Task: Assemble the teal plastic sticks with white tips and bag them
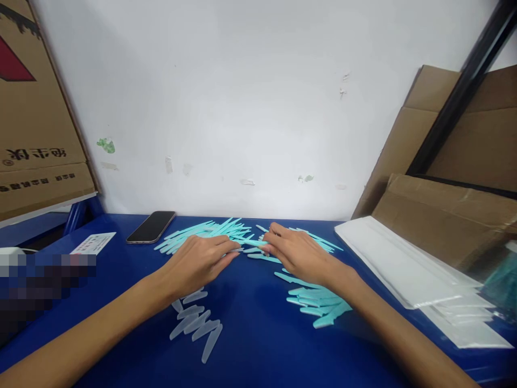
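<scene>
- Several white packets (388,258) lie right, a black phone (151,227) left, on the blue tabletop (250,334).
- Right hand's (302,253) fingers pinch a slim turquoise stick (253,243) between both hands; left hand's (200,257) grip a pale piece (239,250).

I count one black smartphone (151,227), one white printed card (92,243) and about seven translucent, frosted plastic strips (201,321). Slender turquoise plastic sticks (321,299) overlap too much for me to count, as do the flat white plastic-looking packets (396,258). I see two bare hands, left (204,256) and right (297,250).
</scene>
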Demonstrator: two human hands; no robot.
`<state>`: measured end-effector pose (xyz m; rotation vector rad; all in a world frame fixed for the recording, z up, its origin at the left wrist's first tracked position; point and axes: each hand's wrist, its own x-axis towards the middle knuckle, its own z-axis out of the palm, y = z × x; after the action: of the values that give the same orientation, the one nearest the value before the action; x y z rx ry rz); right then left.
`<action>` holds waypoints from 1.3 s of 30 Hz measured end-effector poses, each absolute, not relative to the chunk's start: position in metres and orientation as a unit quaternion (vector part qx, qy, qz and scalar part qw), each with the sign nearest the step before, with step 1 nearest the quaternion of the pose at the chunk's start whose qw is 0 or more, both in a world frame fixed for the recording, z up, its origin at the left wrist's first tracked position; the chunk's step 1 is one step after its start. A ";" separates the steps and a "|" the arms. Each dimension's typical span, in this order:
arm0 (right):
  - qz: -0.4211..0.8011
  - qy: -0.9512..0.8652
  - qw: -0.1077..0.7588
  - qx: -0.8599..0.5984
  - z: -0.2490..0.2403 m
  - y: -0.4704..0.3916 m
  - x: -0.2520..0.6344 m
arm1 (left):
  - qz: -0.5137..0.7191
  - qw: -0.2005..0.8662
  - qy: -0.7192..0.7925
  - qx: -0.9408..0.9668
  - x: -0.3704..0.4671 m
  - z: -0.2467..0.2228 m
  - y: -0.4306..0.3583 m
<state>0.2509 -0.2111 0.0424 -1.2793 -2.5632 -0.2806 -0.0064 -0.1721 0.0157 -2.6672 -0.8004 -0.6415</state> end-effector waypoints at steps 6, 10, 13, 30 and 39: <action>-0.125 -0.890 0.110 -0.425 0.038 -0.207 0.250 | -0.235 0.141 -0.263 -0.925 -0.006 0.014 -0.173; -0.128 -0.891 0.105 -0.423 0.035 -0.206 0.249 | -0.245 0.150 -0.250 -0.925 -0.004 0.016 -0.177; -0.119 -0.897 0.104 -0.414 0.033 -0.205 0.248 | -0.246 0.152 -0.232 -0.929 -0.003 0.015 -0.179; -0.062 -0.914 0.133 -0.378 0.036 -0.212 0.237 | -0.296 0.107 -0.181 -0.932 -0.004 0.015 -0.182; -0.082 -0.843 0.181 -0.499 0.043 -0.188 0.282 | -0.052 -0.159 -0.385 -0.908 -0.037 0.072 -0.171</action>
<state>0.2818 -0.1879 0.0435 -1.4109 -2.3819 -0.2330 -0.0368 -0.1712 0.0724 -3.1807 -1.3504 -0.1806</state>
